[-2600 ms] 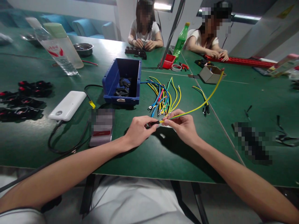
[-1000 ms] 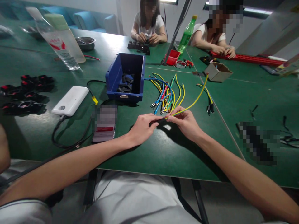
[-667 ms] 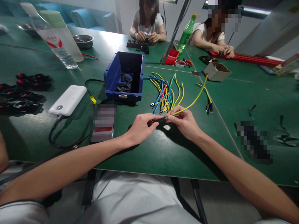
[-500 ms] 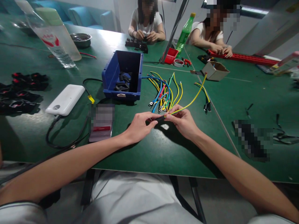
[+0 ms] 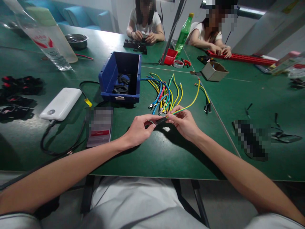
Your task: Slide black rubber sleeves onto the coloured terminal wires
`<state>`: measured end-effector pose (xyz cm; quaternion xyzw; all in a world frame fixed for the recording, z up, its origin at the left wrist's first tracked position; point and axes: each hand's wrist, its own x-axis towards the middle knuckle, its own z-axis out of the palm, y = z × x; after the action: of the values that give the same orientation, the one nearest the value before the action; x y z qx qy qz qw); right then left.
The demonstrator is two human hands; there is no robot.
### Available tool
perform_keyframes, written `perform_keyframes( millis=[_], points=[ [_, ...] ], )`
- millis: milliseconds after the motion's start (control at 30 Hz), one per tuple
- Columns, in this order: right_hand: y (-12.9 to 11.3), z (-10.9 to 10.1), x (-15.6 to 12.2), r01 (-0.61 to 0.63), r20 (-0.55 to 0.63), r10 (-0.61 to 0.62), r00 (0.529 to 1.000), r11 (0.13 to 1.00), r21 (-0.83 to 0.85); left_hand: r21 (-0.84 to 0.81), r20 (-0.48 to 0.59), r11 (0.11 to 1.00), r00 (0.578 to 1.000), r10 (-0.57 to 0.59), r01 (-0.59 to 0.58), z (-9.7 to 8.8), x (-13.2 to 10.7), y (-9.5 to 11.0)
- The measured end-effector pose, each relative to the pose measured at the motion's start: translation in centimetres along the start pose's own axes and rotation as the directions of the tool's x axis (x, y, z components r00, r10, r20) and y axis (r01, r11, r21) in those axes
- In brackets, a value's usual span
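Yellow-green wire [image 5: 188, 106] in hand, just in front and to the right of the blue bin [image 5: 120, 78], held a little above the green table [image 5: 154, 152]. The right hand [image 5: 183, 122] pinches it near its close end, thumb and fingertips clamped tight, and the wire's far end arcs up and away to the right. The left hand [image 5: 138, 128] meets it there, thumb and forefinger closed on a short black sleeve [image 5: 161, 120] right at the wire's tip; the two hands are almost touching. Just behind the hands, to the right of the bin, lies a loose bundle [image 5: 164, 95] of blue, yellow, green and red wires with ring lugs. Further right of the bin, a few wires with black ends [image 5: 206, 101] lie side by side. Inside the bin, a heap of black parts [image 5: 121, 87]. Left of the bin, a white power bank [image 5: 60, 103] with a black cable; in front of the bin, a phone [image 5: 98, 127] lies flat. Far left and behind the bin stands a clear bottle [image 5: 47, 41]. Behind the bin, a red tray [image 5: 170, 58], a green bottle [image 5: 183, 33] and a cardboard box [image 5: 214, 70], and two other people sit there, hands busy on black and red parts.
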<state>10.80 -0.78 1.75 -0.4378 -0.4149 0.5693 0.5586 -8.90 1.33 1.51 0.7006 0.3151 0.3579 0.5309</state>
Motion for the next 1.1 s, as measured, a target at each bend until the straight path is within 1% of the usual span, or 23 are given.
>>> perform_keyframes(
  millis=[133, 267, 433, 600, 900, 967, 1100],
  points=[
    [-0.03, 0.10, -0.01, -0.005, 0.013, 0.005, 1.000, 1.000, 0.008, -0.032, 0.001, 0.999, 1.000, -0.012, 0.012, -0.01, 0.07, -0.21],
    [0.13, -0.04, 0.02, 0.004, 0.022, -0.003, 1.000, 0.999, -0.035, -0.038, -0.004, 0.999, 1.000, -0.023, 0.023, 0.02, 0.12, -0.20],
    [0.33, -0.33, 0.00, 0.051, 0.031, -0.048, 0.998, 0.992, -0.117, -0.009, 0.000, 0.999, 0.999, -0.042, 0.042, 0.04, 0.09, -0.31],
    [0.33, -0.38, -0.08, 0.091, 0.057, -0.085, 0.995, 0.988, -0.127, -0.003, 0.015, 0.999, 0.999, -0.050, 0.050, -0.10, 0.03, -0.57],
    [0.15, -0.21, -0.02, 0.038, 0.043, -0.033, 0.999, 0.992, -0.121, -0.131, 0.030, 0.985, 0.994, -0.105, 0.108, -0.22, 0.37, -0.10],
    [0.17, -0.19, -0.05, 0.045, 0.053, -0.038, 0.998, 0.991, -0.125, -0.151, 0.033, 0.981, 0.993, -0.117, 0.121, -0.17, 0.38, -0.15],
    [0.25, -0.17, -0.08, 0.067, 0.070, -0.058, 0.996, 0.989, -0.130, -0.164, 0.020, 0.981, 0.995, -0.102, 0.104, -0.03, 0.32, -0.43]
  ],
)
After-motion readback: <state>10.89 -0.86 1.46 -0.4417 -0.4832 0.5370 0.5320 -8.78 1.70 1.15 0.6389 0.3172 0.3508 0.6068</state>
